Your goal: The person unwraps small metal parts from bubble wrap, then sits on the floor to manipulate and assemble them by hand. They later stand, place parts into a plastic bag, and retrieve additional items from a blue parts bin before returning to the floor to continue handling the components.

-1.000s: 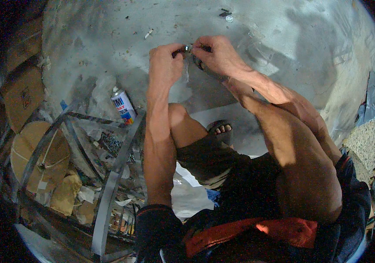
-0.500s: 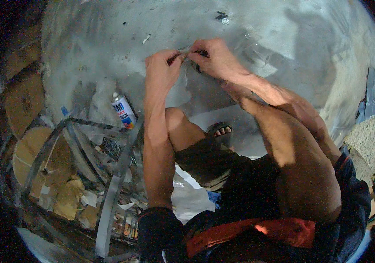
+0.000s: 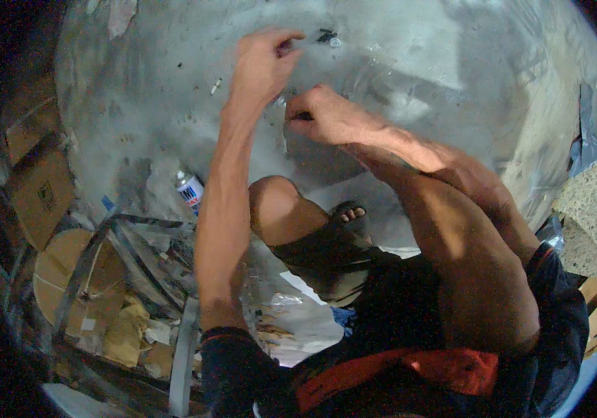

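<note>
My left hand is stretched forward over the grey floor, thumb and fingers apart, with nothing seen between them. Just right of its fingertips lie several small black pieces and a small pale round piece. My right hand is closer to me, in front of my raised knee. Its fingers are curled together in a pinch; whatever they hold is too small or hidden to make out. A small whitish piece lies on the floor left of my left wrist.
A white spray can stands left of my left forearm. Nearer on the left are a dark metal frame, a round cardboard piece and cardboard boxes. Speckled slabs and plastic wrap lie at the far right.
My hands, together at the fingertips before, have parted. The left moved forward toward the black pieces and opened; the right drew back slightly toward me, still pinched.
</note>
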`<action>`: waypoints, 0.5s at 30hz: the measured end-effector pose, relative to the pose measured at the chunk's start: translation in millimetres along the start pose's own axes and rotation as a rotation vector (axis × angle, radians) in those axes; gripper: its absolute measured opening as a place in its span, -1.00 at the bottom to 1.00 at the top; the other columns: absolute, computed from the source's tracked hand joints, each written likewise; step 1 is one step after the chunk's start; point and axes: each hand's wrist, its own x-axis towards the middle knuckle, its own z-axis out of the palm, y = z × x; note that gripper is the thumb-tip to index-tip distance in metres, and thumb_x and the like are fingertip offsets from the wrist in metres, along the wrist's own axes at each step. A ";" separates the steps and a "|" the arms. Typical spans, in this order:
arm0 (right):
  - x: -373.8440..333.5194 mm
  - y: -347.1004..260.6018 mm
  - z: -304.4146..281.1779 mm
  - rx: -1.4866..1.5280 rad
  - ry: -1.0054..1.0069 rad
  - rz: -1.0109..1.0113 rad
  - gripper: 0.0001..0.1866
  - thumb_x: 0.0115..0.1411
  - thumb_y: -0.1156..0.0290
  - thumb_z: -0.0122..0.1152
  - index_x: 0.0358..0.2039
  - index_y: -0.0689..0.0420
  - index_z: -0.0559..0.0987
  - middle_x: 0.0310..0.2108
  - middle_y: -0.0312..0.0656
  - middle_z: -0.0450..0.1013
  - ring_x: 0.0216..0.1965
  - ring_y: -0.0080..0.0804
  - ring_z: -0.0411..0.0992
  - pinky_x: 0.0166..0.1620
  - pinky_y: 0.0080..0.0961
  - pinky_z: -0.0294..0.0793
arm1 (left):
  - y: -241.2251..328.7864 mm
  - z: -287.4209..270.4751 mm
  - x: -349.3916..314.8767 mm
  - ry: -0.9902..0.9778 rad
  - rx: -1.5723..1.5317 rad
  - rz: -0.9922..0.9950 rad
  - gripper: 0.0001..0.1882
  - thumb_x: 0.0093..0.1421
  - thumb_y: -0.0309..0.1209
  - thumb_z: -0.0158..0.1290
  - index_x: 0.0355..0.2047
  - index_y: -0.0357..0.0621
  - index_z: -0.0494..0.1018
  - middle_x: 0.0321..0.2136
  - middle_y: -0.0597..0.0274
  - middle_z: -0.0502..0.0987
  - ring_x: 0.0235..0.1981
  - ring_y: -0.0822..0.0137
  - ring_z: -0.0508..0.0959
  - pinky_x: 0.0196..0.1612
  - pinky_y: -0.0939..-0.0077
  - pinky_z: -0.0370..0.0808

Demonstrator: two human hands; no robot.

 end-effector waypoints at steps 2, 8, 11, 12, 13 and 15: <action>1.0 2.3 1.2 -0.010 -0.049 0.003 -0.86 0.06 0.51 0.24 -0.35 0.27 0.64 -0.41 0.07 0.57 -0.37 -0.05 0.57 -0.22 -0.20 0.52 | -9.4 27.9 24.8 -0.134 0.153 0.087 -0.59 0.01 -0.30 0.33 -0.14 -0.20 0.57 -0.21 -0.05 0.54 -0.28 -0.02 0.64 -0.26 0.16 0.59; -0.1 13.1 0.8 -0.094 -0.055 0.033 -0.86 0.04 0.46 0.24 -0.39 0.25 0.63 -0.42 0.10 0.55 -0.32 0.09 0.55 -0.20 -0.07 0.51 | -27.4 98.6 51.5 -0.187 0.341 0.078 -0.45 -0.07 -0.23 0.39 -0.07 -0.14 0.52 -0.08 -0.04 0.45 -0.20 -0.09 0.60 -0.17 0.10 0.61; -2.8 16.4 -2.8 -0.117 -0.102 0.087 -0.82 0.02 0.45 0.21 -0.35 0.22 0.63 -0.37 0.14 0.55 -0.24 0.17 0.54 -0.15 0.03 0.51 | -34.1 109.3 55.7 -0.194 0.308 0.037 -0.53 -0.06 -0.27 0.38 -0.15 -0.18 0.54 -0.12 -0.04 0.48 -0.19 -0.08 0.59 -0.15 0.10 0.59; -2.7 16.4 -3.2 -0.113 -0.104 0.081 -0.82 0.01 0.45 0.20 -0.35 0.23 0.64 -0.37 0.15 0.55 -0.24 0.17 0.54 -0.15 0.03 0.51 | -36.4 109.8 56.3 -0.200 0.289 0.066 -0.55 -0.07 -0.30 0.38 -0.17 -0.18 0.55 -0.14 -0.03 0.49 -0.20 -0.07 0.59 -0.15 0.11 0.58; -2.9 16.3 -4.1 -0.115 -0.105 0.063 -0.82 0.01 0.46 0.20 -0.35 0.23 0.64 -0.37 0.15 0.55 -0.24 0.17 0.54 -0.15 0.03 0.51 | -38.3 109.8 57.0 -0.198 0.273 0.094 -0.58 -0.07 -0.33 0.37 -0.19 -0.19 0.55 -0.16 -0.02 0.50 -0.20 -0.07 0.59 -0.14 0.11 0.58; -2.5 16.0 -4.3 -0.102 -0.095 0.041 -0.81 0.01 0.46 0.20 -0.35 0.23 0.64 -0.37 0.15 0.55 -0.24 0.17 0.54 -0.15 0.03 0.51 | -41.6 109.5 56.9 -0.182 0.259 0.129 -0.63 -0.08 -0.38 0.35 -0.23 -0.20 0.56 -0.21 -0.01 0.52 -0.20 -0.06 0.59 -0.14 0.12 0.57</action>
